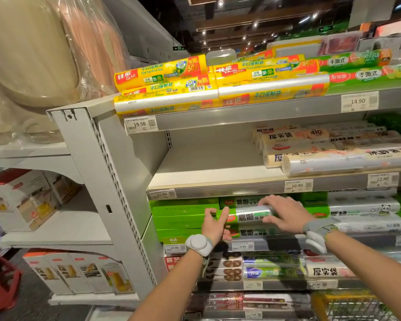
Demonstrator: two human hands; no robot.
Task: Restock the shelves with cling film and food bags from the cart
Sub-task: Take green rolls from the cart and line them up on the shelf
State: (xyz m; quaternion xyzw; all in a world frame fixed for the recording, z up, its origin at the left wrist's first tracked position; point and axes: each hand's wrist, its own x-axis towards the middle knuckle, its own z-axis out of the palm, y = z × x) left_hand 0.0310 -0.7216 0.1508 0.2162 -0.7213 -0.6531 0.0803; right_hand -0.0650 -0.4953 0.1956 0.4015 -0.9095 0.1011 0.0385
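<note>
We hold 1 green roll (pixel 250 216) at the shelf (pixel 267 246) front: L hand (pixel 214 225) grips its end, R hand (pixel 286 214) wraps its middle.

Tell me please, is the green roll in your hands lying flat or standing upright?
Lying flat: the green roll runs sideways, held between the left hand and right hand.

We see big round tubs (pixel 30 54) wrapped in clear plastic, high on the left. Lower down, white boxes with red tops (pixel 83 274) stand in a row. A red plastic thing (pixel 0 281) sits at the left edge. Far away, small lights (pixel 255 24) shine on the dark ceiling.
</note>
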